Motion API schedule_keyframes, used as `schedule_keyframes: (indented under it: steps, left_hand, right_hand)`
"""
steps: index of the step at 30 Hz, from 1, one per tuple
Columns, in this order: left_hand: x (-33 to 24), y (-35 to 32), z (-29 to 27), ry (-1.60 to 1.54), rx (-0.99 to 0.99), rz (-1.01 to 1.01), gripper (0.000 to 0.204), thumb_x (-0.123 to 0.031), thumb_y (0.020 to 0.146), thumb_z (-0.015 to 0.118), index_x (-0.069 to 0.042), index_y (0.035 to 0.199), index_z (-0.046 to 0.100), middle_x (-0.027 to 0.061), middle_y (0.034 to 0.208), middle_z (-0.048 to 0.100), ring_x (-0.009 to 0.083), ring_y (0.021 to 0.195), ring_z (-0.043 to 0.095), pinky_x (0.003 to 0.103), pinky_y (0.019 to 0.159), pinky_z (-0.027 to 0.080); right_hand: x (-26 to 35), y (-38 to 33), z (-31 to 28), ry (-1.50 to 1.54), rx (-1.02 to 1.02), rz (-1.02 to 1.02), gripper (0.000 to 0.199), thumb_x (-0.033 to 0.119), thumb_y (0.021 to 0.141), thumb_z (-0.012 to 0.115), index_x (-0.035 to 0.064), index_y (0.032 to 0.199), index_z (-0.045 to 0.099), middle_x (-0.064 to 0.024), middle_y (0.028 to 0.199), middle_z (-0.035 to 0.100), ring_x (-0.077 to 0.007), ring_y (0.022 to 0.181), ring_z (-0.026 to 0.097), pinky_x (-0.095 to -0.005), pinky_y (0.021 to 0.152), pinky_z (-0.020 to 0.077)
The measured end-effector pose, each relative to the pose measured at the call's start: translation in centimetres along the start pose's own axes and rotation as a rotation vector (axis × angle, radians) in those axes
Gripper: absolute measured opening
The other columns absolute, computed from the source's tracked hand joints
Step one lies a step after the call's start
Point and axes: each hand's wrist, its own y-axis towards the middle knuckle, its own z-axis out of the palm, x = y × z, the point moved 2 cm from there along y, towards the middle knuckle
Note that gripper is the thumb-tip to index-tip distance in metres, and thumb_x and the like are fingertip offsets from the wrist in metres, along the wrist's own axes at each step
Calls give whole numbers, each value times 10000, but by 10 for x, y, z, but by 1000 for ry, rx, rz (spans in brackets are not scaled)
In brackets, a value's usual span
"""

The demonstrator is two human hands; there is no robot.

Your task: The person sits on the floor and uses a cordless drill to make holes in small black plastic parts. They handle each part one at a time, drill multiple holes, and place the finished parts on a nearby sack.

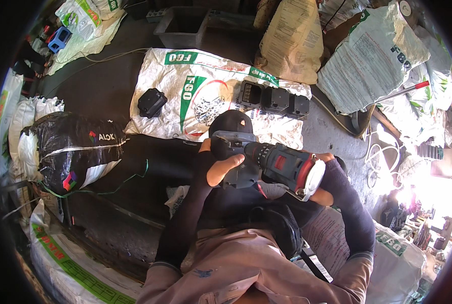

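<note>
Dark floor (91, 83) shows between big sacks (372, 66). In the head view, a drill (289, 164) is just right of the middle. The right hand (323, 196) is wrapped round it, partly hidden behind it. The drill's front points to ten o'clock, at a grey box (243, 176). The left hand (222, 171) is closed on that box. I cannot tell if the drill's tip touches it. Going by the clock from the drill, a white sack (165, 76) lies flat near eleven. On it, three black boxes (275, 99) stand in a row at twelve, and one lone box (152, 103) sits at ten. Farther off at eleven is a bin (180, 41). A black bag (84, 147) lies at nine.
</note>
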Motion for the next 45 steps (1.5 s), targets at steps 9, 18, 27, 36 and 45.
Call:
schedule_keyframes:
  steps: [9,18,27,36,45]
  left_hand:
    - [7,2,-4,83,-34,46,553,-226,677,868,33,1041,543,138,971,658,187,881,626,342,802,506]
    - [12,8,-3,76,-23,13,571,-273,664,875,10,1030,540,140,956,660,208,877,631,354,804,507]
    - [11,21,-3,45,99,59,605,-254,681,863,5,1108,522,117,995,659,198,922,635,351,833,504]
    - [7,-6,-27,247,14,-62,984,-507,689,827,11,1405,393,205,1129,634,279,1047,626,360,905,480]
    - [4,-33,-23,67,-70,74,617,-306,790,787,15,1246,524,128,1056,641,174,1004,606,328,868,480]
  right_hand:
    - [-4,18,3,35,22,-117,495,167,628,804,-2,1057,623,-113,897,678,-183,766,654,-310,747,530]
    - [-14,30,7,527,122,100,472,121,657,781,-15,1082,627,-111,992,690,-120,879,647,-298,850,521]
    - [-38,28,10,498,157,100,522,153,650,760,-5,1129,628,-129,1017,689,-169,899,672,-315,822,519]
    - [-9,19,14,148,-71,-333,516,147,673,715,-10,1157,630,-131,1007,696,-210,910,691,-321,819,521]
    - [-2,-2,14,142,-70,-330,528,155,666,726,-53,1141,625,-126,1022,698,-214,925,687,-308,829,516]
